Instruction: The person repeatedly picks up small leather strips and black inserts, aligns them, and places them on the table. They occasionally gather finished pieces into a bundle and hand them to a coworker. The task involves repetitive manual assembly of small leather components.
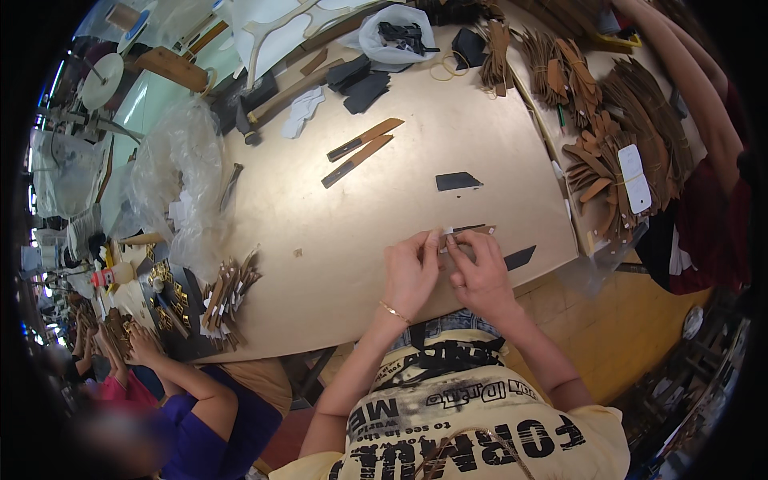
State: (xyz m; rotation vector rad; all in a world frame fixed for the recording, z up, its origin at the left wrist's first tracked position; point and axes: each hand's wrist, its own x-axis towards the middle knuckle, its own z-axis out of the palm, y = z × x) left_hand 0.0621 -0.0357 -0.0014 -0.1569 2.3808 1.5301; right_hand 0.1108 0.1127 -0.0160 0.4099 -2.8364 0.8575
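Mid-frame, your left hand (410, 272) and right hand (480, 272) pinch a thin brown strip (468, 230) with fingertips closed, apparently peeling or folding; next likely needs a steady grip.

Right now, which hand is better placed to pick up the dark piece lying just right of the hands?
The right hand. It is nearer the dark piece at the table edge; the left hand would have to cross over. Both hands hold the thin strip, so one must let go.
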